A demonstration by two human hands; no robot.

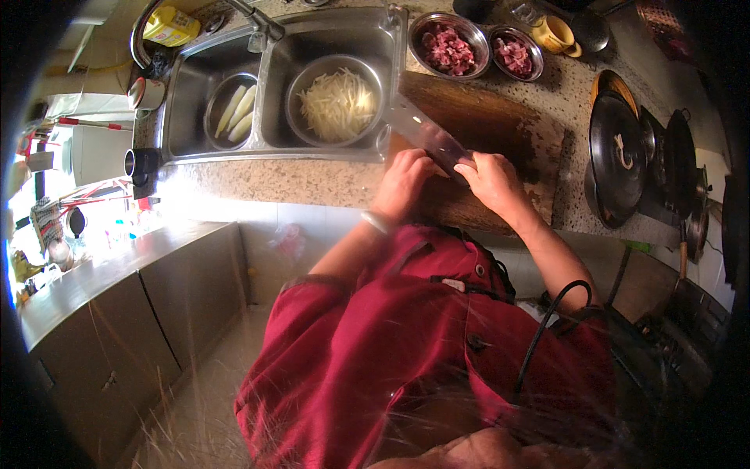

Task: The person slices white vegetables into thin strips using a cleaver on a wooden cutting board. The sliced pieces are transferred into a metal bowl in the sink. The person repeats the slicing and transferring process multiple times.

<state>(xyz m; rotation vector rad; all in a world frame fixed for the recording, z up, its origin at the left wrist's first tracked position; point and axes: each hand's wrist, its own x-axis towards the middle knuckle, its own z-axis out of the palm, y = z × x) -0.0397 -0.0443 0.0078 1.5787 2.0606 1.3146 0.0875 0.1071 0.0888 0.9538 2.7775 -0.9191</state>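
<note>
My right hand point(495, 182) grips the handle end of a broad cleaver point(430, 132). Its blade slants up and left over a thick wooden cutting board point(527, 170), and a small pale bit clings to the metal. Close against the blade's near side, my left hand point(404, 182) rests on the board with its fingers curled down. Something pale shows by its fingertips, but the fingers hide what lies under them. Left of the board, a metal bowl point(291, 111) of pale vegetable shreds point(340, 105) sits in the right sink basin point(275, 70).
In the left basin point(193, 76), a bowl holds several peeled pale vegetables point(237, 111). Two metal bowls of raw cut meat point(448, 51) point(513, 57) stand behind the board. A yellow mug point(552, 35) is farther right. A black-lidded pan point(618, 158) stands at the right.
</note>
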